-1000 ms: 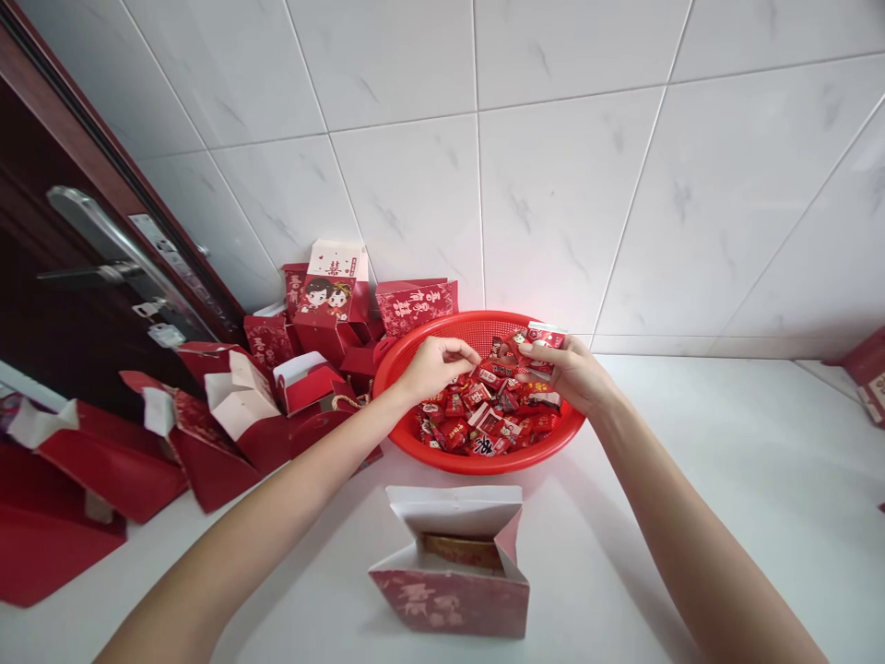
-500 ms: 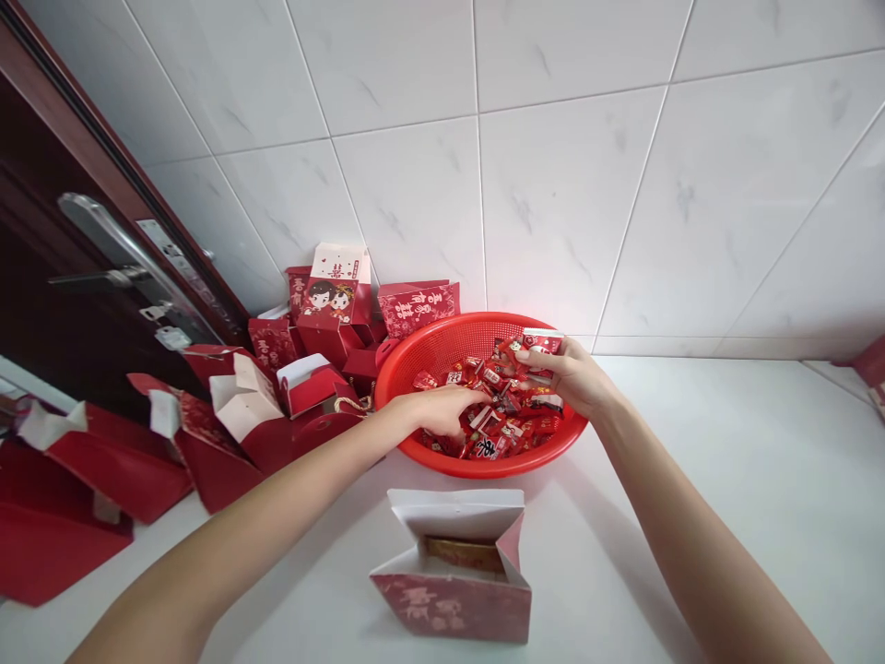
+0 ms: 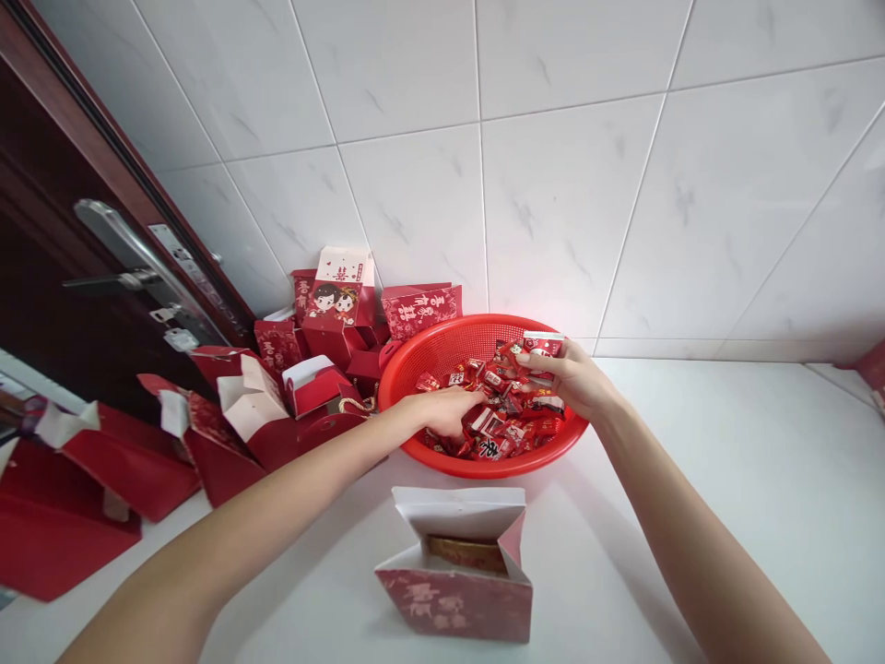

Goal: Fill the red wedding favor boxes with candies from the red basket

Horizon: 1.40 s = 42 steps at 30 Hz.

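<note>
A red plastic basket [image 3: 442, 339] holds a heap of small red-wrapped candies [image 3: 508, 433]. My left hand [image 3: 449, 410] is down in the left of the heap, index finger stretched to the right and the other fingers curled. What it grips, if anything, is hidden. At the basket's right rim my right hand [image 3: 577, 373] is closed on a red candy packet [image 3: 543, 343] with a white edge, thumb on top. In front of the basket stands a red paper gift box [image 3: 456, 604], its top flaps apart and a gold-brown item [image 3: 466, 553] inside.
Several red gift boxes [image 3: 241, 415] crowd the left of the white table [image 3: 725, 480], some with raised flaps. More boxes [image 3: 421, 312] lean on the tiled wall [image 3: 553, 212]. A dark door with a metal handle [image 3: 114, 240] is at far left.
The view has shifted slightly, so the surroundings sit a little further right. My left hand's fingers have moved slightly among the candies. My right hand keeps its hold on the packet.
</note>
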### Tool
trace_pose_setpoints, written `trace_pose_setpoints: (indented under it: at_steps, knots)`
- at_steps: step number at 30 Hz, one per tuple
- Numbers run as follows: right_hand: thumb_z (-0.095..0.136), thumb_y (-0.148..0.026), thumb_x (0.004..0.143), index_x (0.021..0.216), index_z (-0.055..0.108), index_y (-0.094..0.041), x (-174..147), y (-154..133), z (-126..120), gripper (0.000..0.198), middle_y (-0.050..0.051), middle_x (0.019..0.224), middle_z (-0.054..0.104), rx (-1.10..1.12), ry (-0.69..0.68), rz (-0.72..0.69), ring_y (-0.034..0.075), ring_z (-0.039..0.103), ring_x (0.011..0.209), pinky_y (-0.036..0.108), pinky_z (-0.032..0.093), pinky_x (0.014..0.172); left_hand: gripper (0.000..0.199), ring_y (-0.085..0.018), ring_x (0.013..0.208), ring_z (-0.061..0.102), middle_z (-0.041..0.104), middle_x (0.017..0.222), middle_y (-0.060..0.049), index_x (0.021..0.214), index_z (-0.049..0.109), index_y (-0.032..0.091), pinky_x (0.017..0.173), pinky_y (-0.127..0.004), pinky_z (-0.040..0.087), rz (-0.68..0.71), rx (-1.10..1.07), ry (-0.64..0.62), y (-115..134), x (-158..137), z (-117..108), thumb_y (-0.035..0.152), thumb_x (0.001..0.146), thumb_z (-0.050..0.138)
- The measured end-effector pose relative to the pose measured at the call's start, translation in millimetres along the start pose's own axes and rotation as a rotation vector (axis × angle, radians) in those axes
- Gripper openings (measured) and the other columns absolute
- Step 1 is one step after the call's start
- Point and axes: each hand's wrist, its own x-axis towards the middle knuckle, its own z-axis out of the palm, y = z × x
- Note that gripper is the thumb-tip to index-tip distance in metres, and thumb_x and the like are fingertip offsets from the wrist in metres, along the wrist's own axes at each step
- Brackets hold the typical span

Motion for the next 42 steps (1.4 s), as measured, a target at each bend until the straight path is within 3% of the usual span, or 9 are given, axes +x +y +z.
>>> trace_pose_setpoints:
  at_steps: [4,9,14,20,25,32,37,39,42]
  knots:
    - [0.093,-0.037,0.06,0.089,0.076,-0.017,-1,-2,1,0.039,0.007,0.091,0.077,-0.004,0.017,0.017,0.021,0.072,0.08,0.029,0.059,0.068,0.06,-0.028,0.086,0.071,0.076,0.094,-0.008,0.121,0.07,0.018,0.072,-0.031,0.051,-0.037,-0.141,0.166,-6,1,-1,0.016,0.062,0.075]
    - [0.091,-0.037,0.062,0.089,0.077,-0.018,-1,-3,2,0.035,0.006,0.088,0.077,-0.018,0.035,0.02,0.02,0.072,0.081,0.027,0.059,0.067,0.028,-0.024,0.08,0.071,0.077,0.079,-0.005,0.092,0.077,0.015,0.071,-0.031,0.053,-0.051,-0.632,0.449,-24,10,1,0.025,0.066,0.077]
    - [0.091,-0.037,0.062,0.086,0.077,-0.017,-3,-5,3,0.035,0.007,0.086,0.077,-0.023,0.045,0.036,0.021,0.072,0.081,0.025,0.058,0.063,0.033,-0.025,0.092,0.071,0.079,0.095,-0.009,0.093,0.078,0.015,0.088,-0.038,0.053,0.075,-0.94,0.506,-23,10,0,0.027,0.063,0.083]
    - [0.091,-0.039,0.063,0.09,0.078,-0.019,1,-1,0,0.037,0.006,0.087,0.077,-0.031,0.068,0.04,0.019,0.071,0.07,0.028,0.058,0.062,0.037,-0.022,0.089,0.07,0.077,0.095,-0.007,0.094,0.076,0.015,0.09,-0.039,0.053,0.198,-1.085,0.543,-14,4,-5,0.034,0.064,0.088]
    - [0.091,-0.04,0.063,0.088,0.078,-0.019,3,1,-2,0.035,0.006,0.09,0.078,-0.04,0.047,0.025,0.022,0.073,0.081,0.031,0.06,0.073,0.038,-0.019,0.086,0.07,0.076,0.093,-0.005,0.096,0.073,0.015,0.088,-0.036,0.054,0.261,-1.169,0.531,-11,3,-6,0.033,0.066,0.088]
    - [0.093,-0.033,0.058,0.086,0.078,-0.017,0,-4,2,0.036,0.006,0.091,0.078,-0.035,-0.048,0.049,0.021,0.072,0.083,0.031,0.06,0.073,0.042,-0.018,0.086,0.071,0.076,0.093,-0.006,0.1,0.072,0.014,0.087,-0.035,0.055,0.312,-1.198,0.507,-9,2,-6,0.03,0.065,0.089]
    - [0.093,-0.034,0.058,0.086,0.077,-0.017,0,-2,2,0.036,0.005,0.087,0.078,-0.035,0.03,-0.003,0.02,0.073,0.075,0.03,0.06,0.068,0.041,-0.021,0.09,0.072,0.077,0.099,-0.009,0.109,0.072,0.014,0.087,-0.036,0.055,0.327,-1.112,0.451,-12,3,-4,0.029,0.072,0.081]
    - [0.093,-0.035,0.057,0.086,0.076,-0.018,0,-1,1,0.037,0.006,0.088,0.078,-0.026,0.09,0.002,0.02,0.073,0.073,0.029,0.059,0.064,0.038,-0.024,0.098,0.072,0.077,0.106,-0.01,0.111,0.072,0.015,0.09,-0.037,0.054,0.34,-0.935,0.359,-14,4,-1,0.024,0.074,0.076]
    - [0.093,-0.035,0.056,0.089,0.076,-0.02,1,-1,0,0.039,0.005,0.09,0.078,-0.033,0.156,0.042,0.02,0.072,0.069,0.028,0.057,0.057,0.048,-0.027,0.114,0.068,0.074,0.123,-0.01,0.121,0.072,0.017,0.099,-0.036,0.05,0.384,-0.485,0.191,-11,8,6,0.013,0.073,0.073]
